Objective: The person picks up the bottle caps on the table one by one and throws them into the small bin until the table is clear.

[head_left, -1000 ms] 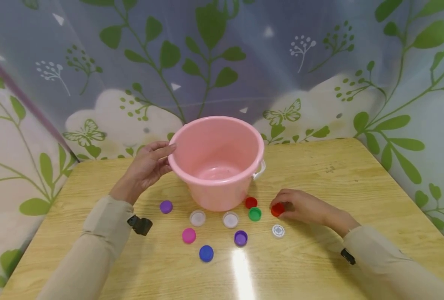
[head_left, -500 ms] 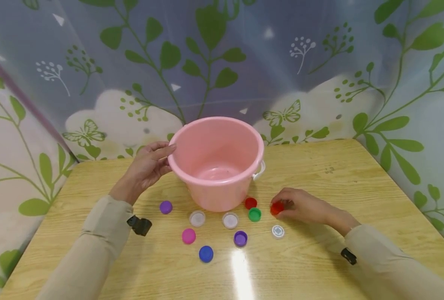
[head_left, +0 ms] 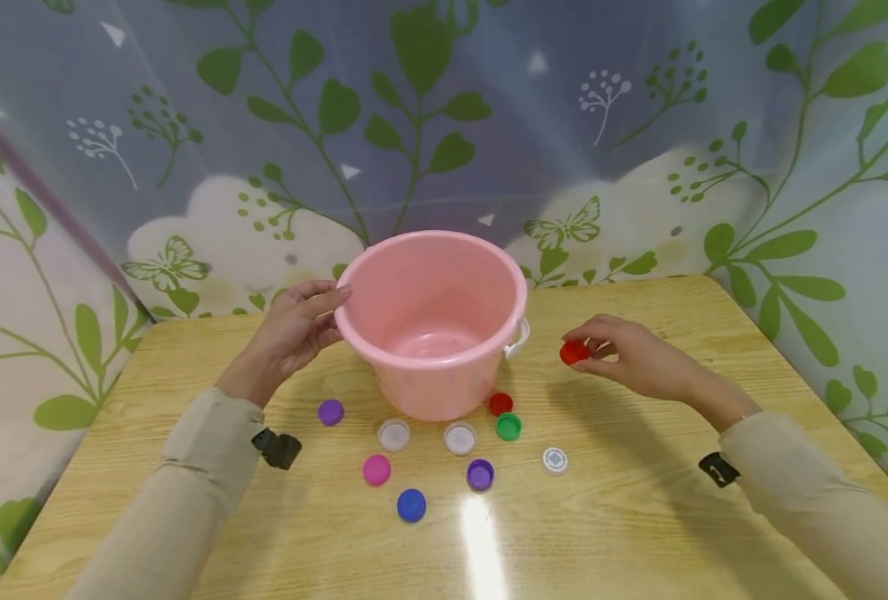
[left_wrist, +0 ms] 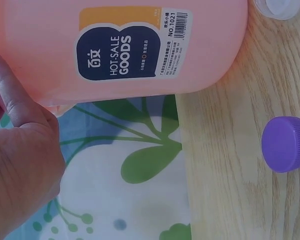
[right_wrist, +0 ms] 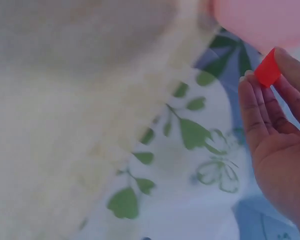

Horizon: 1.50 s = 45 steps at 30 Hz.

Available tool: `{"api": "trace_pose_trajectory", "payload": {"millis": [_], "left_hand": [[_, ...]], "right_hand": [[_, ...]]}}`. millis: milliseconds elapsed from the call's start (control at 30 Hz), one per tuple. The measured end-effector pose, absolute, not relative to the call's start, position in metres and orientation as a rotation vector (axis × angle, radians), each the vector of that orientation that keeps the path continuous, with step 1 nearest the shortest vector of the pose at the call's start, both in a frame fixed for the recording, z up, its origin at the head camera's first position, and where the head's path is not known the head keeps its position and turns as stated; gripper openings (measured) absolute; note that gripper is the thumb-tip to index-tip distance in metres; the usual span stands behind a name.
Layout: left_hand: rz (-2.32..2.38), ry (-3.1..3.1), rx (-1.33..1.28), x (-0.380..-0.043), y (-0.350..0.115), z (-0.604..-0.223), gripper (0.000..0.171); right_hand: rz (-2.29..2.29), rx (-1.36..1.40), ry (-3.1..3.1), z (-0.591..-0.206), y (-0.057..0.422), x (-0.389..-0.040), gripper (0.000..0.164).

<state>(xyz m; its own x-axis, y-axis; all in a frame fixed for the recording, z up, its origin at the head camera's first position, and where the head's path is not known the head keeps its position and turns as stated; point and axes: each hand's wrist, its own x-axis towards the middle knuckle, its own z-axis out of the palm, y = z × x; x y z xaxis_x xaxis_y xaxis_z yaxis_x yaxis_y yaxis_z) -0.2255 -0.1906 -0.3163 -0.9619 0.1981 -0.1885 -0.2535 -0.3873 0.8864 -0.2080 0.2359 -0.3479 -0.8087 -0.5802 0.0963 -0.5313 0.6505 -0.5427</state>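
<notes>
A pink bucket point(head_left: 436, 392) stands upright near the back of the wooden table, a label on its side in the left wrist view. My left hand point(head_left: 286, 337) holds its rim on the left, thumb over the edge; the other fingers are partly hidden. To the right of the bucket, my right hand point(head_left: 631, 354) pinches a red bottle cap point(head_left: 575, 352) between thumb and fingers, raised above the table. The right wrist view shows this red cap point(right_wrist: 267, 69) at the fingertips. A second red cap point(head_left: 501, 404) and a green cap point(head_left: 508, 427) lie by the bucket's base.
In front of the bucket lie more caps: purple point(head_left: 331, 412), clear point(head_left: 394, 435), clear point(head_left: 460, 438), pink point(head_left: 376, 470), blue point(head_left: 411, 505), open-side-up purple point(head_left: 480, 474) and white point(head_left: 555, 461). A white handle point(head_left: 517, 340) hangs at the bucket's right. Leaf-patterned cloth point(head_left: 624, 233) backs the table.
My right hand has lifted the red cap off the table, moving up and slightly right, away from the white cap. The left hand and bucket have stayed in place.
</notes>
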Motion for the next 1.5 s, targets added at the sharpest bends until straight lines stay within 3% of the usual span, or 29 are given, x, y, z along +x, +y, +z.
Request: {"api": "trace_pose_trajectory", "payload": {"millis": [300,700,1500], "left_hand": [[2.402,1.585,-0.078,-0.225,-0.190,-0.316,0.032],[2.396,1.574,-0.076,-0.227,-0.191,-0.317,0.030],[2.411,1.569,-0.071,-0.226,-0.191,-0.317,0.029]], "right_hand": [[-0.899,-0.973,2.924,-0.304,0.230,-0.223,0.038],[-1.075,-0.897,2.964,-0.268,0.185,-0.237,0.043],[-1.093,-1.222,2.699,-0.272,0.097,-0.242,0.037]]}}
